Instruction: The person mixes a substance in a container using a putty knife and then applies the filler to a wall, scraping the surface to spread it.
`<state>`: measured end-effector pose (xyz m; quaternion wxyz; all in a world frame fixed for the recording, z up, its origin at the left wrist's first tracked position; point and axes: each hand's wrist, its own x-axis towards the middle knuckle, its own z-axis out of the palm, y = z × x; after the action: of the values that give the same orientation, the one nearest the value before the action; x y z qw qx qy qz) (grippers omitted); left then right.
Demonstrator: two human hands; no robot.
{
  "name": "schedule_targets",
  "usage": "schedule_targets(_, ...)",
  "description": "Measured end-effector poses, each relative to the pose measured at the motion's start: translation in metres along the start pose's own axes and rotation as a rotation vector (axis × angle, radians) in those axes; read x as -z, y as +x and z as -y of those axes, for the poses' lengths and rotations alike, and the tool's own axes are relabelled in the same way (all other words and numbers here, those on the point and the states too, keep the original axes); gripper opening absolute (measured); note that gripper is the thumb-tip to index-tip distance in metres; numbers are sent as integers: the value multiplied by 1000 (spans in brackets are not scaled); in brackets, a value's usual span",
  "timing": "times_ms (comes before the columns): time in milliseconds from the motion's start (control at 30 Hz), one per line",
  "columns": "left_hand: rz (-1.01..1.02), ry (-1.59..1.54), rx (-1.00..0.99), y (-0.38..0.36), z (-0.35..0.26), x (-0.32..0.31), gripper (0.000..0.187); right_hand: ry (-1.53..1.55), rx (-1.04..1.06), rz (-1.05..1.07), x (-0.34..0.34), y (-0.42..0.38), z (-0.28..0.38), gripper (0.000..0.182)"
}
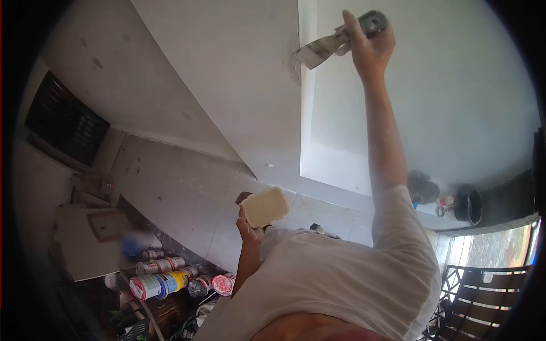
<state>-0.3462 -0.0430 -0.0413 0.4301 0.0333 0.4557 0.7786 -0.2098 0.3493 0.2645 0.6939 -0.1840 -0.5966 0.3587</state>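
Note:
High in front of me, my right hand [372, 45] is closed round the dark handle of a putty knife [318, 52]. Its broad, smeared blade points left, with the tip right at the edge of the white wall corner [304, 85], beside a greyish rough patch [293, 62]. Low down near my body, my left hand [248, 229] grips a cream rectangular tub [266, 207] from its lower left side. A small reddish-brown piece [243, 197] sticks out at the tub's left edge.
Paint cans [162, 286] lie or stand in clutter at the lower left, near a leaning board [94, 244]. A black bucket [468, 207] sits on the right. At the lower right is a slatted dark metal structure [483, 298]. A dark grille [67, 122] is at far left.

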Motion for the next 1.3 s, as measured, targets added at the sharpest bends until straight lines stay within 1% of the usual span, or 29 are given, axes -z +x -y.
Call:
schedule_targets(33,-8,17,-12,-2,-2,-3,52,-34,58,11,1,14,8,28)
schedule_targets(100,-17,47,-38,-10,-9,-16,52,38,141,-34,1,49,12,21)
schedule_targets(133,-22,45,-47,-9,-7,-14,52,122,155,-57,3,55,16,25)
schedule_targets(167,-26,44,-58,-7,-4,-10,52,48,187,-101,9,56,21,20)
schedule_targets(233,-35,46,-74,-6,-6,-8,52,62,244,-179,9,41,36,28)
schedule_targets(267,-37,45,-81,-6,-6,-9,51,53,176,-202,15,30,37,27)
schedule_targets(367,-22,62,-100,-10,-6,-13,51,12,116,-159,40,-12,1,33)
schedule_targets(433,-15,72,-102,-8,-8,-13,51,4,47,-133,33,-45,-2,35)
schedule_targets(467,-17,75,-98,-8,-8,-12,51,76,-88,-48,32,-54,-1,38)
schedule_targets(500,-19,79,-94,-8,-9,-10,51,100,-131,-58,26,-58,-4,39)
schedule_targets(533,-15,77,-88,-7,-9,-8,52,97,-124,-61,25,-59,-10,37)
schedule_targets(567,-9,77,-82,-10,-9,-8,52,93,-113,-66,26,-54,-13,36)
schedule_targets(667,-4,55,-55,-7,-8,-1,52,25,92,-87,30,-18,-61,32)
schedule_targets(700,-3,42,-48,-6,-8,0,52,143,9,-88,20,-9,-24,29)
schedule_targets(767,21,4,-30,-10,-11,-7,52,97,175,-68,17,19,-13,27)
schedule_targets(833,29,-13,-11,-17,-16,-13,51,105,188,-121,20,40,2,23)
schedule_targets(867,27,-12,-3,-15,-16,-10,51,229,203,-104,24,41,10,21)
schedule_targets(900,22,-9,6,-13,-16,-8,51,244,260,-109,32,46,3,24)
schedule_targets(967,-5,-3,5,-13,-14,-4,51,389,225,-130,47,32,4,29)
schedule_targets(1067,5,7,-23,-13,-9,2,50,432,23,-68,60,-7,14,33)
schedule_targets(1100,15,9,-37,-13,-7,4,50,392,-52,-29,61,-20,8,28)
schedule_targets(1167,0,-3,-34,-13,-5,7,50,354,-164,156,63,-45,-6,21)
schedule_targets(1267,-16,-7,-9,-15,-9,4,50,244,-319,190,57,-60,-26,19)
schedule_targets(1300,-22,-6,2,-16,-10,4,49,248,-322,177,55,-57,-29,19)
